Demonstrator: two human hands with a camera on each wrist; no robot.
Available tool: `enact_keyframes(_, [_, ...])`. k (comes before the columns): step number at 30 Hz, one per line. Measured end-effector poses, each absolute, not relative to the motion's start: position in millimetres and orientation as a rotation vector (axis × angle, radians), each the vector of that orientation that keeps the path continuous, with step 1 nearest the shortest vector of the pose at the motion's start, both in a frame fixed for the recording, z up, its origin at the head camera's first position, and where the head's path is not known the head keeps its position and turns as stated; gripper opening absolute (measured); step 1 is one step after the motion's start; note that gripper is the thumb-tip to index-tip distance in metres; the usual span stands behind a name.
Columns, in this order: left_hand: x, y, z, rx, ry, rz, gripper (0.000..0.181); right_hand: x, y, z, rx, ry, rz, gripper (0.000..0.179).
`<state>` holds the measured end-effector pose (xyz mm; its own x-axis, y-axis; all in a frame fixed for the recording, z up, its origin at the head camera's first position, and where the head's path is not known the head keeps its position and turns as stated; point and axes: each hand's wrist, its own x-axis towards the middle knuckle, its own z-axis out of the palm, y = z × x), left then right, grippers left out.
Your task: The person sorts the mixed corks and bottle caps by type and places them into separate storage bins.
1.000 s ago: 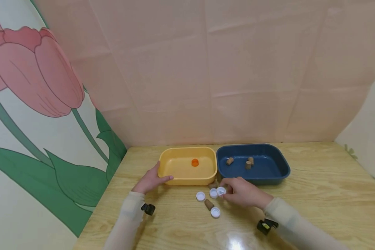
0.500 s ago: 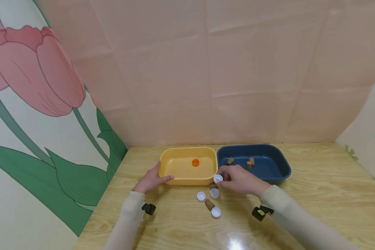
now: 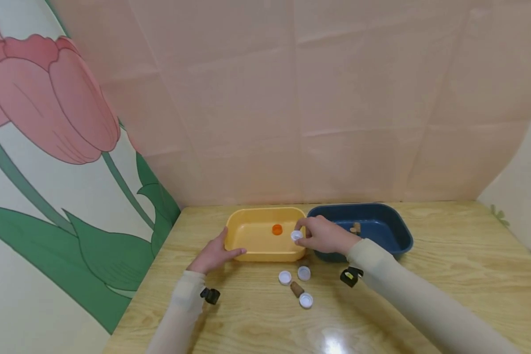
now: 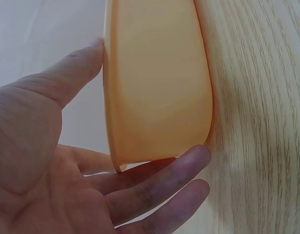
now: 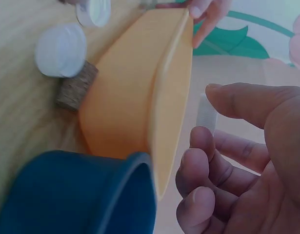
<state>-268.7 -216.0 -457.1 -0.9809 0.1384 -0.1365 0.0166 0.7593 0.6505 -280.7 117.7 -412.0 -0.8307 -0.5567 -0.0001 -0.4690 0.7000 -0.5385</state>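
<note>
My right hand (image 3: 329, 235) pinches a white bottle cap (image 3: 296, 235) between thumb and fingers, above the right end of the yellow bin (image 3: 248, 255). In the right wrist view, the ridged edge of the cap (image 5: 207, 114) shows at the fingertips. My left hand (image 3: 212, 254) rests on the bin's left front corner, thumb against the rim, fingers extended along the end wall. An orange bottle cap (image 3: 277, 229) lies inside the yellow bin. On the table in front are several white bottle caps (image 3: 285, 278) and a brown cork (image 3: 297, 289).
A dark blue bin (image 3: 391, 231) stands against the yellow bin's right end, with corks (image 3: 356, 228) inside, partly hidden by my right hand. Another cork (image 5: 77, 87) lies beside the yellow bin's front wall. Behind the wooden table (image 3: 460, 275) hangs a pink cloth (image 3: 248, 123).
My right hand has lifted the white bottle cap from the table and carried it up and leftward over the yellow bin. The left hand has stayed at the bin's corner.
</note>
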Motion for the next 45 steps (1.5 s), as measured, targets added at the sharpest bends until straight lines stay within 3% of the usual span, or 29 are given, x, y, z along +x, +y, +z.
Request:
enact_keyframes(18, [-266.9,-212.3,-454.6,0.078,2.785,0.996,0.107,-329.4,72.3,-398.2,-0.908,2.738,-0.805,0.026])
enact_keyframes(27, [-266.0,-214.1,-454.0,0.094,2.781,0.988,0.113,-352.8,46.7,-406.9,-0.773,2.712,-0.738,0.030])
enact_keyframes(45, [-268.5,-215.2,-458.9,0.096,2.751,1.013,0.113,-357.4,21.5,-422.0,-0.666,2.648,-0.573,0.030])
